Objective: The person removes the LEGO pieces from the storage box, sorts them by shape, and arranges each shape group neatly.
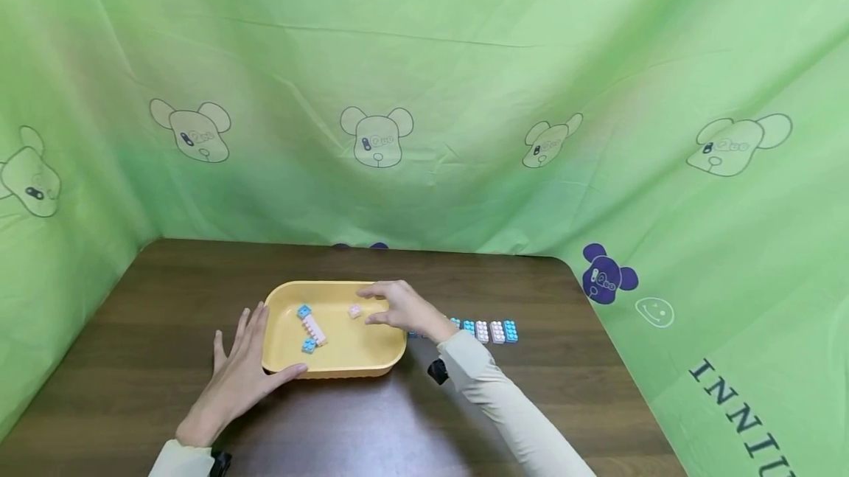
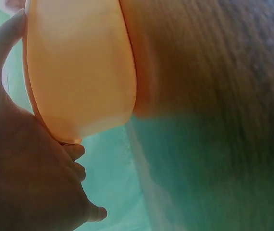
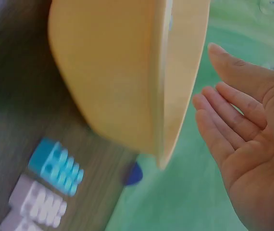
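A yellow plastic tray (image 1: 345, 355) sits on the table with a few building bricks inside. Toward its left side are a blue brick (image 1: 304, 311), a long pink brick (image 1: 315, 330) and a second blue brick (image 1: 309, 345). Farther right lies a small pale pink brick (image 1: 354, 311). My left hand (image 1: 242, 370) rests on the tray's left end, fingers spread along the rim and thumb at the front edge. Above the tray's right side, my right hand (image 1: 401, 307) reaches in with thumb and fingers apart, holding nothing; its palm shows in the right wrist view.
Right of the tray, a row of blue and pink bricks (image 1: 498, 332) lies on the wooden table (image 1: 564, 388), partly hidden behind the right wrist. A green curtain (image 1: 424, 189) with bear faces encloses the table's back and sides.
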`<state>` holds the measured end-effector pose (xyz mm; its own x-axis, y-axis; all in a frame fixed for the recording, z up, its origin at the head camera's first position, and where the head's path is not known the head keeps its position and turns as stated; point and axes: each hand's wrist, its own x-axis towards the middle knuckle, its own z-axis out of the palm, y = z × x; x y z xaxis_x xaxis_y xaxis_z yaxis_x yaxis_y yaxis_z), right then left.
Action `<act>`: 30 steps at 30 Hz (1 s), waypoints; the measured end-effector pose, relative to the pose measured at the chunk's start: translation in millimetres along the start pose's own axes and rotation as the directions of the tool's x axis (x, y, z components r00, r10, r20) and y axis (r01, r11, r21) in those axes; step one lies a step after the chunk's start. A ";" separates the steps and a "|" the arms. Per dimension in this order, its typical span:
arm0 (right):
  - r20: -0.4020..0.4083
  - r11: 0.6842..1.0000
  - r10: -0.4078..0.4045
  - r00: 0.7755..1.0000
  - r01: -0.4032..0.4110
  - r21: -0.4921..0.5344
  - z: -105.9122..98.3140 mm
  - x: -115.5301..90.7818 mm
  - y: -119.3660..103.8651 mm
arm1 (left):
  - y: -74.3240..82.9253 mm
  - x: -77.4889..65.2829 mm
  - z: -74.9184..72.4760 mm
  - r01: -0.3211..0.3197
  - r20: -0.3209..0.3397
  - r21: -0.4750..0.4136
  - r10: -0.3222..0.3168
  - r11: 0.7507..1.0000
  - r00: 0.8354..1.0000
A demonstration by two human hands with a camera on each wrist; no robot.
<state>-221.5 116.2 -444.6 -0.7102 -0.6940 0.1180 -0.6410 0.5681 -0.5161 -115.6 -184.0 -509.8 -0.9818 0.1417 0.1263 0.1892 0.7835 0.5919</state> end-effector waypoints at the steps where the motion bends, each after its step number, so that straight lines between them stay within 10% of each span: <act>1: 0.012 1.000 -0.008 1.000 0.008 -0.009 2.6 3.1 -3.1 | -0.3 0.4 0.1 0.000 0.002 0.001 0.000 1.000 1.000; 30: 0.242 0.967 -0.096 0.966 0.147 -0.206 72.0 55.8 -65.6 | -1.3 1.3 -1.2 -0.015 -0.007 -0.010 0.015 1.000 1.000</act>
<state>-198.1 8.4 -465.3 -0.5541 -0.8314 -0.0415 -0.7847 0.5383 -0.3073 -117.1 -185.5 -509.4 -0.9787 0.1495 0.1409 0.2045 0.7753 0.5975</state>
